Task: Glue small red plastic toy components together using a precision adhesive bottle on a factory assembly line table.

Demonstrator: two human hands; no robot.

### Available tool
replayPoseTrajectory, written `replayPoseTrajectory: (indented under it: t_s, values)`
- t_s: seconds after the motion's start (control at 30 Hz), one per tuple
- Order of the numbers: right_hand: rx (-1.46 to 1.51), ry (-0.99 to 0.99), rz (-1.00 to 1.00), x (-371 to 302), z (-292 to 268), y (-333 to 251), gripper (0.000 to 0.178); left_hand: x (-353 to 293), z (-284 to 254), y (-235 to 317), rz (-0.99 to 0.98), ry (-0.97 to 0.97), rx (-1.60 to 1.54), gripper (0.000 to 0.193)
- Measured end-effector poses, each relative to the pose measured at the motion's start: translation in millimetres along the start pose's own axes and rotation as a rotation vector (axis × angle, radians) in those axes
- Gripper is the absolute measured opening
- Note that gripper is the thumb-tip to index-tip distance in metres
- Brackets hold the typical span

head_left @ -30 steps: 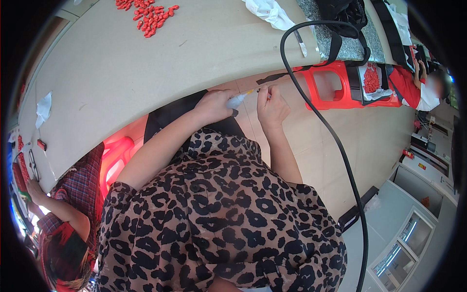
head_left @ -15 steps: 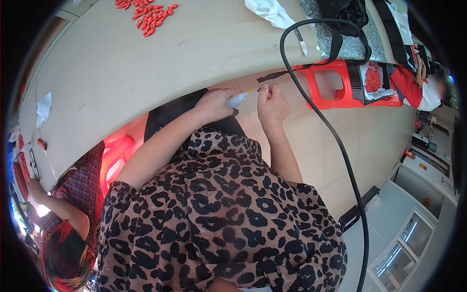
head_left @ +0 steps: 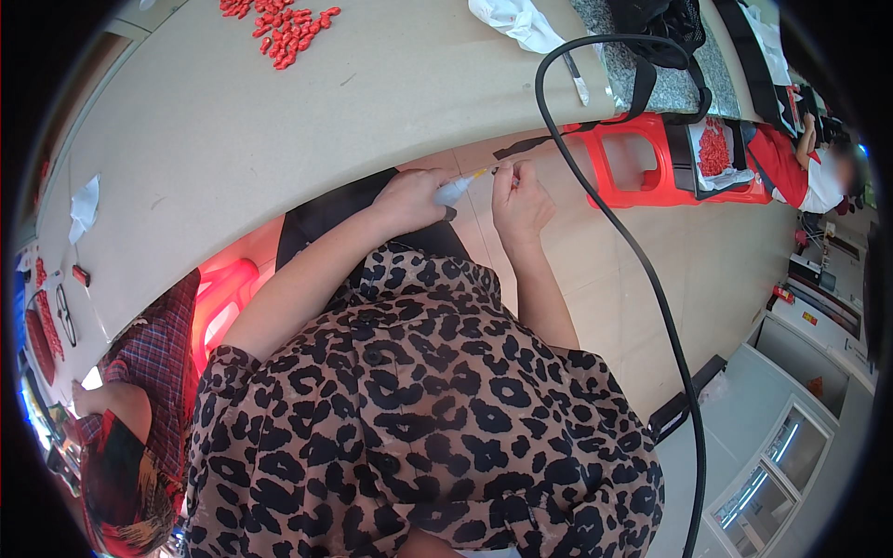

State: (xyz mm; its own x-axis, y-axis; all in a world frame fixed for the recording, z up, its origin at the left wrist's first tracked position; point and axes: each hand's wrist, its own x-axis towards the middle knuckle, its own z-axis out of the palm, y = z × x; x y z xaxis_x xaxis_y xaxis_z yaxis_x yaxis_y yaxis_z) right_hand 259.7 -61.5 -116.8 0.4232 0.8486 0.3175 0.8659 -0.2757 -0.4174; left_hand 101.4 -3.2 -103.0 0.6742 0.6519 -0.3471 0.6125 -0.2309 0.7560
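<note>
My left hand [head_left: 407, 202] is wrapped round a small translucent squeeze bottle [head_left: 453, 192] with a thin yellowish nozzle. The nozzle points to the right, toward the fingertips of my right hand [head_left: 522, 203]. Those fingertips are pinched together, and a tiny dark bit shows at them, too small to name. Whether the nozzle touches it I cannot tell. Both hands are held in front of my body, just off the near edge of the pale table [head_left: 307, 121].
Small red pieces [head_left: 288, 33] lie at the table's far side. A white cloth [head_left: 516, 23] and a knife-like tool [head_left: 577, 79] are to their right. A black cable [head_left: 642, 251] loops down my right side. Red stools [head_left: 637, 167] and co-workers sit on both sides.
My hands and the bottle have stayed nearly still. At the left, a co-worker's arm has drawn back from the table; at the right, another co-worker's arm has shifted slightly.
</note>
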Motion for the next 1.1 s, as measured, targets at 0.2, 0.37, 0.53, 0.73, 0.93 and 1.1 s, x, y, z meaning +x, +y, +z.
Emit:
replayPoseTrajectory:
  t_s: [0.2, 0.37, 0.53, 0.73, 0.93, 1.1]
  values:
    - [0.002, -0.013, 0.011, 1.0, -0.3, 1.1, 0.023, 0.0, -1.6, 2.5, -0.008, -0.012, -0.008, 0.031]
    - [0.010, 0.009, 0.001, 0.3, 1.8, 1.5, 0.023, 0.0, -1.4, 1.4, 0.006, -0.009, -0.007, 0.032]
    - [0.000, -0.017, 0.019, 0.6, 0.4, 0.7, 0.024, 0.2, -1.0, 0.6, 0.002, -0.012, -0.001, 0.034]
    - [0.011, -0.052, 0.075, 0.1, 1.0, 0.3, 0.025, -0.4, -0.3, 0.4, 0.002, -0.003, -0.010, 0.033]
    - [0.129, -0.131, 0.236, -1.3, 0.3, -2.1, 0.028, 1.2, 0.7, 1.0, -0.002, -0.009, -0.012, 0.032]
    - [0.155, -0.178, 0.283, 0.6, -3.3, -4.5, 0.029, 3.9, 1.3, -2.8, -0.024, -0.076, 0.020, 0.041]
